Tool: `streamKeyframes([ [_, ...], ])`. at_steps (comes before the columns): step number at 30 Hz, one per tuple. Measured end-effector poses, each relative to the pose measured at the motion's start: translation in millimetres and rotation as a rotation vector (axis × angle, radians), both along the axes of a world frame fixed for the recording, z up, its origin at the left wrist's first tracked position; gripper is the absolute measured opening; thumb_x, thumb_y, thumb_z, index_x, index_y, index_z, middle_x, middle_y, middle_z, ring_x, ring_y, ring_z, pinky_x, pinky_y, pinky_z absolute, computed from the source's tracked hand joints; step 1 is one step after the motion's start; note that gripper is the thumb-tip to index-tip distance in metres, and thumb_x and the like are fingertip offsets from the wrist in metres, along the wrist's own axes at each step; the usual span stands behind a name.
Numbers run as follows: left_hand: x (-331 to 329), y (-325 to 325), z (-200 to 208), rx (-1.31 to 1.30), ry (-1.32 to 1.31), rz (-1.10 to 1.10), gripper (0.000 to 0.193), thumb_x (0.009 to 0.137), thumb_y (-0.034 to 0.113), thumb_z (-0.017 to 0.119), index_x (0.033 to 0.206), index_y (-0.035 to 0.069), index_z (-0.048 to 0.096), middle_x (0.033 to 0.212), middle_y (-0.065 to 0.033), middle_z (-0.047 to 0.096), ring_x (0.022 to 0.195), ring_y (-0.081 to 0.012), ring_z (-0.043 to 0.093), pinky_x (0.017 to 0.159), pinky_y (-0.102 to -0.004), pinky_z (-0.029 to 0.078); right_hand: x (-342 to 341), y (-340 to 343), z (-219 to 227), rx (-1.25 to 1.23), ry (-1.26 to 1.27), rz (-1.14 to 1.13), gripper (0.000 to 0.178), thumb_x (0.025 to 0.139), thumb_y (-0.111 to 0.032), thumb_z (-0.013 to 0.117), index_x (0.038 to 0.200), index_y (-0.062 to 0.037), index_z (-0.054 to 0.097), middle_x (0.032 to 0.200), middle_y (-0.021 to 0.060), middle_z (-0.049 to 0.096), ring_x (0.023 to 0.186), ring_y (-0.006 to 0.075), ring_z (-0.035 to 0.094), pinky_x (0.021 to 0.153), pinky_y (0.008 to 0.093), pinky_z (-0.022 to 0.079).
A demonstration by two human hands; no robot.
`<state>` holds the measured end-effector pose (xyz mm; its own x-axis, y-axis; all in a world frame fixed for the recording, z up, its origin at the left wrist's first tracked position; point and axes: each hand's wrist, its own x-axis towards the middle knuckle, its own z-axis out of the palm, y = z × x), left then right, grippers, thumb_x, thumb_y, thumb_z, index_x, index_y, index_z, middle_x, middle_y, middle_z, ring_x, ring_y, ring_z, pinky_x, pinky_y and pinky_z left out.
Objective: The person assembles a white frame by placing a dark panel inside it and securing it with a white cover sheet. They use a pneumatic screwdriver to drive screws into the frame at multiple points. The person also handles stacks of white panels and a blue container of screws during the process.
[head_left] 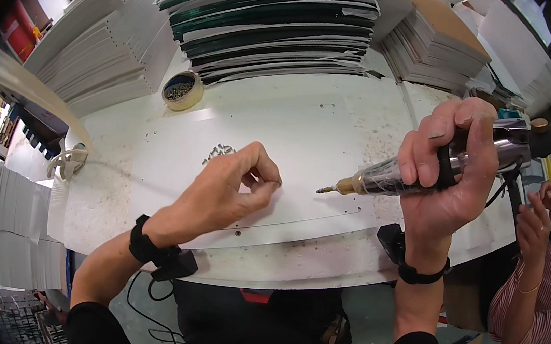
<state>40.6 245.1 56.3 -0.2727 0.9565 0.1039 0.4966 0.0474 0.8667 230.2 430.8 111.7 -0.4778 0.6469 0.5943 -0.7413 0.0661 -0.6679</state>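
Observation:
My right hand (452, 163) grips a power screwdriver (385, 178) with a metal barrel, its brass-coloured nose and bit pointing left, a little above the white panel (324, 137) on the table. My left hand (236, 184) is closed in a pinch, thumb against fingertips, to the left of the bit. A tiny dark spot shows at the fingertips, too small to name. Just behind that hand lies a small heap of metal fasteners (221, 151). Farther back stands a round tub (183, 90) with more small metal pieces in it.
A tall stack of dark and white sheets (273, 24) stands at the back, with board stacks (436, 44) to its right and white panels (108, 48) to its left. A pale hose (44, 95) arches at the left. Another person's hands (537, 218) are at the right.

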Motion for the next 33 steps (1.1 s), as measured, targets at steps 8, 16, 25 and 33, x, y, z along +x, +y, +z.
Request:
streamKeyframes([
  [8, 31, -7, -36, 0.035, -0.696, -0.034, 0.020, 0.101, 0.010, 0.069, 0.114, 0.006, 0.054, 0.104, -0.0025, 0.062, 0.095, -0.0072, 0.060, 0.085, -0.0237, 0.052, -1, -7, 3, -0.077, 0.072, 0.091, 0.031, 0.112, -0.035, 0.044, 0.100, -0.0066, 0.048, 0.083, 0.0068, 0.057, 0.045, 0.0077, 0.043, 0.044, 0.0265, 0.044],
  [16, 33, -5, -37, 0.038, -0.758, -0.029, 0.020, 0.102, 0.009, 0.067, 0.116, 0.005, 0.053, 0.107, -0.0042, 0.062, 0.098, -0.0090, 0.062, 0.090, -0.0257, 0.054, -2, -6, -2, -0.017, 0.109, 0.143, 0.025, 0.113, -0.030, 0.041, 0.106, -0.0070, 0.049, 0.087, 0.0053, 0.056, 0.049, 0.0061, 0.040, 0.044, 0.0234, 0.042],
  [25, 32, -5, -36, 0.024, -0.736, -0.044, 0.019, 0.103, 0.010, 0.067, 0.116, 0.005, 0.054, 0.108, -0.0041, 0.061, 0.097, -0.0086, 0.061, 0.090, -0.0252, 0.053, -4, -8, -3, -0.080, 0.107, 0.137, 0.029, 0.113, -0.032, 0.040, 0.104, -0.0060, 0.048, 0.084, 0.0075, 0.058, 0.045, 0.0076, 0.042, 0.044, 0.0258, 0.044],
  [33, 51, 18, -25, -0.048, -0.341, -0.052, 0.016, 0.101, 0.006, 0.064, 0.115, 0.005, 0.056, 0.102, -0.0054, 0.067, 0.095, -0.0127, 0.064, 0.086, -0.0299, 0.053, 1, -8, 11, 0.074, -0.100, 0.079, 0.023, 0.111, -0.026, 0.045, 0.104, -0.0042, 0.049, 0.083, 0.0080, 0.056, 0.044, 0.0066, 0.040, 0.042, 0.0238, 0.041],
])
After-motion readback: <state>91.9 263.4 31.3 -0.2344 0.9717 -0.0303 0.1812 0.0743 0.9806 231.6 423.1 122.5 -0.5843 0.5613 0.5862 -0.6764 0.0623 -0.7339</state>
